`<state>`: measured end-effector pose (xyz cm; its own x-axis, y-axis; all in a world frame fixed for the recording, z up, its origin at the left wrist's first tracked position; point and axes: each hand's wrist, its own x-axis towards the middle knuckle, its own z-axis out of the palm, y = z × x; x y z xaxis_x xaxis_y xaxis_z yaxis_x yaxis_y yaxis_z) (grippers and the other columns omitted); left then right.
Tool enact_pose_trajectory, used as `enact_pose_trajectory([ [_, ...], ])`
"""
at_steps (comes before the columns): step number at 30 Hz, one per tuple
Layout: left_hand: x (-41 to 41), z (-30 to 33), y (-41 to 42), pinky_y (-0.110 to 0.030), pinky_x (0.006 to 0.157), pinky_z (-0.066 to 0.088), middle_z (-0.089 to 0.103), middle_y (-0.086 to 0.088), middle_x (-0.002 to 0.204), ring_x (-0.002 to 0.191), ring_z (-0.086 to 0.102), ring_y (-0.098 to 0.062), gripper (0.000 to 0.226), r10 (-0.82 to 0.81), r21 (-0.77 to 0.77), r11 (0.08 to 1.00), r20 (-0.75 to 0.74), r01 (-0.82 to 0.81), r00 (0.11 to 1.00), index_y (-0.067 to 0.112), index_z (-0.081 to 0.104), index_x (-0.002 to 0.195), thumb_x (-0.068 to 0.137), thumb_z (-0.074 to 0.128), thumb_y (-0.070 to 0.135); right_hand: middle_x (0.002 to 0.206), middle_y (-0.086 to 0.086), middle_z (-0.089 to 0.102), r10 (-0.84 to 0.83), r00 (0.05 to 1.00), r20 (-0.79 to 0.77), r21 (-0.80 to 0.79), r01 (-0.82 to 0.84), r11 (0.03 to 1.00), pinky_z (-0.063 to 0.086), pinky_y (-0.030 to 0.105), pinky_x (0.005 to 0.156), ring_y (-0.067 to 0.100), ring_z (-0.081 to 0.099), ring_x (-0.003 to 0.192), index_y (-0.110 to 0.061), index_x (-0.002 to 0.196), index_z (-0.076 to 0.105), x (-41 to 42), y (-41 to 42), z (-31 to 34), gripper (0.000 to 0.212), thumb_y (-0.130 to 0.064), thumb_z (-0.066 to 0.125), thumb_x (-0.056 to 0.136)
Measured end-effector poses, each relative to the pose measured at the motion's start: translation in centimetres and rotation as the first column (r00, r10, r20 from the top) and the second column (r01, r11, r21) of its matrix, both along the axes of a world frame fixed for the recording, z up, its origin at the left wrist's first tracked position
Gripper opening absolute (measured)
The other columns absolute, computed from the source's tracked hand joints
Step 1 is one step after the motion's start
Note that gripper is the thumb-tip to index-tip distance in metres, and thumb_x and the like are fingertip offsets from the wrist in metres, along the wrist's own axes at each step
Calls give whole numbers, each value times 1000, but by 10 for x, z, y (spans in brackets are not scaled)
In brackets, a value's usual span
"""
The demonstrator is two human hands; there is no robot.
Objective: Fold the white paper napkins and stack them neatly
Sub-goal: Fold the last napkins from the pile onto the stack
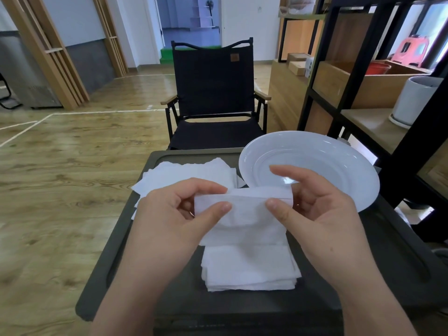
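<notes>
Both hands hold one white paper napkin (pixel 244 214) in the air above a dark table (pixel 145 229). My left hand (pixel 174 214) pinches its upper left edge between thumb and fingers. My right hand (pixel 312 204) pinches its upper right edge. The top strip of the napkin is turned over, and the rest hangs down. Right under it lies a stack of folded napkins (pixel 249 270) near the table's front. A looser pile of unfolded napkins (pixel 184 175) lies at the table's far left, partly hidden by my left hand.
A white plate (pixel 339 161) sits on the table's far right corner, overhanging the edge. A black folding chair (pixel 213 93) stands just beyond the table. A black-framed wooden shelf unit (pixel 363 93) stands close on the right. Wooden floor lies to the left.
</notes>
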<state>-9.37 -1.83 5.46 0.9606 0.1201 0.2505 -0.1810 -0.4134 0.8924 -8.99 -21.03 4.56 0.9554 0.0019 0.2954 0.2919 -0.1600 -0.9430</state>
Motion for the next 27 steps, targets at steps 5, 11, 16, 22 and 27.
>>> enact_pose_trajectory([
  [5,0,1,2,-12,73,41,63,29,97,91,56,3,14,49,138,988,127,-67,991,45,71,78,70,79,37,79,-17,61,-62,997,45,-162,68,984,48,11,64,5,56,68,-48,87,73,3,-3,-6,29,-23,80,76],
  [11,-2,4,6,-22,89,44,54,28,121,116,53,0,24,-78,109,992,87,68,993,41,68,88,67,72,51,97,-17,61,-85,996,22,-151,87,985,51,13,69,4,61,87,-46,82,72,2,-3,-3,22,-55,65,63],
  [16,-5,10,-1,-13,61,45,73,6,71,61,64,-7,10,-255,-122,962,-95,243,962,26,71,77,80,69,36,93,-12,77,8,989,-149,109,8,994,58,18,66,3,72,87,-28,92,75,-1,-6,4,18,-37,65,80],
  [22,6,-12,-4,-25,52,31,47,-12,50,47,36,-14,27,-60,63,994,-329,85,943,21,62,73,94,55,37,98,-8,76,39,905,-424,-86,-83,993,58,34,85,7,72,90,-40,115,62,3,-9,-9,37,-16,68,87],
  [27,7,-17,-5,-35,65,53,67,-2,55,55,64,-15,28,22,277,955,-425,107,905,21,59,70,91,56,39,103,-9,72,-50,895,-444,-253,-72,965,54,19,72,5,69,89,-44,119,55,6,-7,-12,44,-22,71,84],
])
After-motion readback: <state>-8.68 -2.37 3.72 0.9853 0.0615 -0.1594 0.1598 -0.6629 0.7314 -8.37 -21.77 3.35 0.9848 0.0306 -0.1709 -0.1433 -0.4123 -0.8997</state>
